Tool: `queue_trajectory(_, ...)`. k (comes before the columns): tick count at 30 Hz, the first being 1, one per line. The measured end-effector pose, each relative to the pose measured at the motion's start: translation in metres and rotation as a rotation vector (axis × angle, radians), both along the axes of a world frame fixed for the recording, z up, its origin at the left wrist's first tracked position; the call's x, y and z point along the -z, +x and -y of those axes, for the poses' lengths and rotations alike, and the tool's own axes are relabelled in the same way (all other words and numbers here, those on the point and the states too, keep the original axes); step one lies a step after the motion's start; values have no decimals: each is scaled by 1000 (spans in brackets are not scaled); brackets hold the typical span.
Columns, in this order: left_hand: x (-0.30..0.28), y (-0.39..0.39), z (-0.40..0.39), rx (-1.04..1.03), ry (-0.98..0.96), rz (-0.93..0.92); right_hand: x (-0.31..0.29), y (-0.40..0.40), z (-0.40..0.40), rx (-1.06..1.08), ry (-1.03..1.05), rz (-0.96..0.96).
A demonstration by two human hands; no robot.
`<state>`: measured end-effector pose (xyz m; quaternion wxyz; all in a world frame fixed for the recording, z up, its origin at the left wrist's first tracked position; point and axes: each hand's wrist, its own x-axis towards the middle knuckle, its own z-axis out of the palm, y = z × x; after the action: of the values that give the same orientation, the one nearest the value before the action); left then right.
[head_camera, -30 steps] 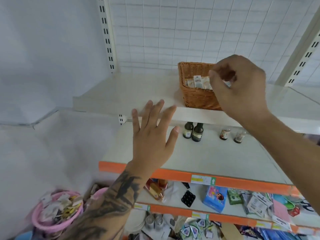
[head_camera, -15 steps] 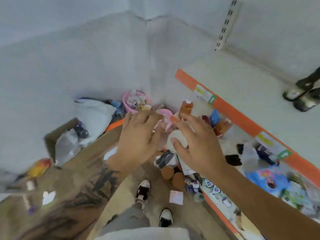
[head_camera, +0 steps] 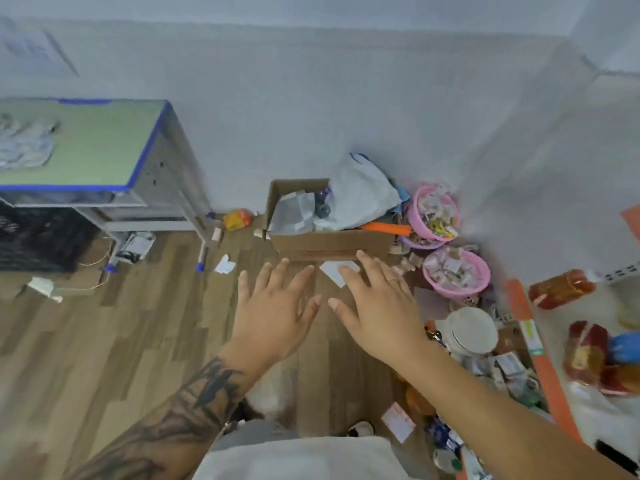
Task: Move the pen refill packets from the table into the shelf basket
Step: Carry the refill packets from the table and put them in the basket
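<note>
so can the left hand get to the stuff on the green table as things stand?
Probably not without moving closer: the left hand hangs open over the floor, well short of the green table at far left. Nothing blocks the way, though.

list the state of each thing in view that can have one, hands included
left hand: open, fingers spread, holds nothing
right hand: open, fingers spread, holds nothing
cardboard box: flaps open, stuffed with bags
upper pink basket: tilted, full of small packets
lower pink basket: upright, full of small packets
table: upright, crumpled plastic on top
orange bottle: lying on its side on the shelf
</note>
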<state>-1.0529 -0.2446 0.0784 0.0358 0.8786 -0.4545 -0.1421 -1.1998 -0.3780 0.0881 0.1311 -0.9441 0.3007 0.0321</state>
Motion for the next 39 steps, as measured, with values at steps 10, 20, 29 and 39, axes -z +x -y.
queue_trajectory(10,15,152,-136,-256,-22,-59,7,189,-112,-204,22,-42)
queue_trajectory(20,27,285,-228,-367,-19,-113,25,333,-192,-268,30,-69)
queue_trajectory(29,37,370,-236,-519,-20,-140,46,436,-185,-448,-48,-97)
queue_trajectory(39,40,478,-187,-690,112,-106,69,589,-129,-650,-125,-74)
